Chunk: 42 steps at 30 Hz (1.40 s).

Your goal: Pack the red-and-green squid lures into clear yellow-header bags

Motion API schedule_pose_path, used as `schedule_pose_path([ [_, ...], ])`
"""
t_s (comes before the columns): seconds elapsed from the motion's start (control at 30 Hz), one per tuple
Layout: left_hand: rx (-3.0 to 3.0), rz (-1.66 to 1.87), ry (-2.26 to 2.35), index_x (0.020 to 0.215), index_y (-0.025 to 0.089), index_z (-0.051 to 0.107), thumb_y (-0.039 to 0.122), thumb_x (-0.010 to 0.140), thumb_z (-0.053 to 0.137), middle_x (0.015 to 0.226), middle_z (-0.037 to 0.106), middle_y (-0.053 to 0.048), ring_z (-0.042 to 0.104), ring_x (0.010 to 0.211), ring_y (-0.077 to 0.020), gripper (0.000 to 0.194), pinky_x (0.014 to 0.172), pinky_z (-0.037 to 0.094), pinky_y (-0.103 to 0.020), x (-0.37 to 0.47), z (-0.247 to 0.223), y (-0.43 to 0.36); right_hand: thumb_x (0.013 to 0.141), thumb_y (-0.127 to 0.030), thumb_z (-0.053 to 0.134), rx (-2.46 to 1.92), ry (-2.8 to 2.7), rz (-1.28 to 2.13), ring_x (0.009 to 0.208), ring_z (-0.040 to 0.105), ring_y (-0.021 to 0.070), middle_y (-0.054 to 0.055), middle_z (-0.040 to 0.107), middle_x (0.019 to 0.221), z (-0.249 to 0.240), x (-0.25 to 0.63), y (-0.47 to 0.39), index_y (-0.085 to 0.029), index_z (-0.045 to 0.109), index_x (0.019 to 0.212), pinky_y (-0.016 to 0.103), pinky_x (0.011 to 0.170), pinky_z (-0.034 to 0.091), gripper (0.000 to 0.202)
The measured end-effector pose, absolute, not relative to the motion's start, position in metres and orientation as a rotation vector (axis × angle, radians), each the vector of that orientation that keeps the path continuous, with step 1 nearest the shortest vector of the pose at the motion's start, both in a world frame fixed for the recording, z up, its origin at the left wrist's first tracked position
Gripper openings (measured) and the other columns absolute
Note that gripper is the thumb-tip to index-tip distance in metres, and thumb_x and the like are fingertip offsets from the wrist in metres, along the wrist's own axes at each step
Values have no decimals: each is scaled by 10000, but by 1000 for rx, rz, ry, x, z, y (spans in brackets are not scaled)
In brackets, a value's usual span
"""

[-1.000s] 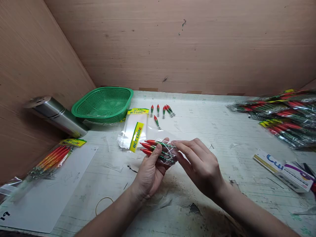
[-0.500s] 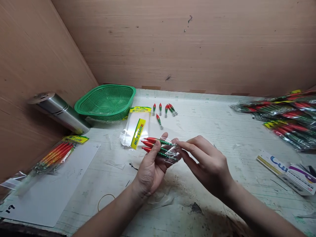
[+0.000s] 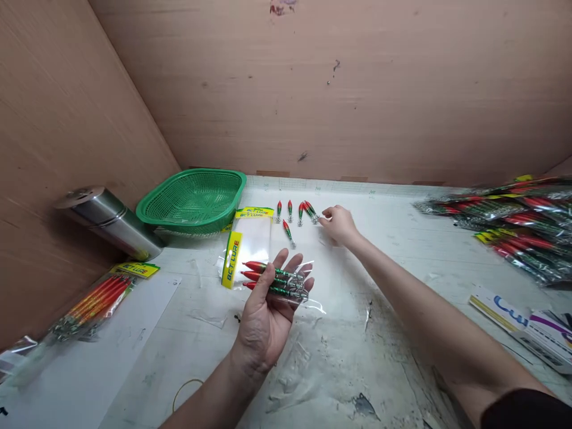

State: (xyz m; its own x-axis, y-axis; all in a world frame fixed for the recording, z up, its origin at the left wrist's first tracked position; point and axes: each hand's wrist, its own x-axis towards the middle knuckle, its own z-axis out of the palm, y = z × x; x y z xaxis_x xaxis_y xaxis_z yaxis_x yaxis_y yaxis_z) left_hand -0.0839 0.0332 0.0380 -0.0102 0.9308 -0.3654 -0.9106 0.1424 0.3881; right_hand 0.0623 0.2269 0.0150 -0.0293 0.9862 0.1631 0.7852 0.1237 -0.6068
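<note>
Reaching away from my left hand (image 3: 267, 322), my right hand (image 3: 338, 225) is now bringing its fingertips to the hooks of the rightmost loose lures (image 3: 310, 210) on the table (image 3: 379, 286); I cannot tell whether it is gripping one. My left hand is holding three bagged lures (image 3: 281, 281) under its thumb, fingers spreading behind them. They are lying side by side in clear plastic, showing glossy red noses, dark green bodies and silvery hooks. Compared with before, the yellow BCT LURE card (image 3: 231, 262) is sitting nearer the left edge of the stacked clear bags (image 3: 252, 235).
</note>
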Motion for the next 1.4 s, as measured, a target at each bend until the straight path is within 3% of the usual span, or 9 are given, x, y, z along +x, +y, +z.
schedule_pose_path([
  [0.17,13,1426,605,1072,139,656,261,916,502,1092,690,-114,661,1002,-255,251,810,577,-346,-85,36,34,861,-233,620,-1879,-1742,537,925,568,169,58,600,994,-6,44,255,-120,603,827,354,842,468,119],
  [0.33,32,1431,611,1085,127,651,253,916,506,1106,685,-124,652,1023,-262,256,820,577,-347,-85,34,36,813,-210,643,-1892,-1604,758,743,579,163,40,596,763,5,72,243,-135,551,719,315,705,486,151],
  [0.43,26,1436,631,1088,122,644,253,915,513,1101,687,-126,652,1026,-254,254,825,576,-346,-83,34,36,802,-242,625,-1777,-1556,939,652,582,159,73,615,738,27,109,211,-143,548,728,299,618,494,146],
  [0.53,26,1435,644,1102,120,631,247,909,528,1102,685,-129,653,1025,-250,253,826,576,-348,-81,32,37,762,-386,668,-1543,-1585,1087,656,582,137,68,639,826,56,146,157,-161,585,851,275,605,504,256],
  [0.63,26,1445,654,1118,121,619,248,901,544,1106,683,-130,654,1022,-254,263,824,578,-354,-79,30,35,761,-449,693,-1222,-1805,1208,591,545,128,33,599,705,78,169,97,-173,630,889,252,537,483,311],
  [0.8,46,1414,666,1130,121,609,252,909,531,1115,679,-134,657,1014,-252,269,827,575,-352,-73,30,32,888,-311,564,-1159,-2153,692,629,554,126,40,586,777,76,151,42,-193,633,895,232,526,459,137],
  [0.93,107,1376,699,1156,123,590,237,906,538,1107,682,-138,672,972,-221,279,821,574,-348,-70,30,28,903,-161,494,-983,-2163,376,652,531,111,52,543,868,59,117,42,-175,616,971,223,532,459,140],
  [1.17,117,1314,670,1185,108,581,242,916,519,1094,685,-141,673,963,-211,307,845,560,-338,-65,28,24,892,-73,496,-836,-2015,206,753,547,142,56,545,869,47,83,47,-152,556,991,260,643,511,140],
  [1.4,86,1352,626,1201,151,579,311,934,485,1128,674,-136,660,1010,-232,325,847,552,-335,-66,29,25,888,-83,497,-830,-1971,359,734,557,136,44,552,849,44,82,42,-170,588,945,249,617,504,138],
])
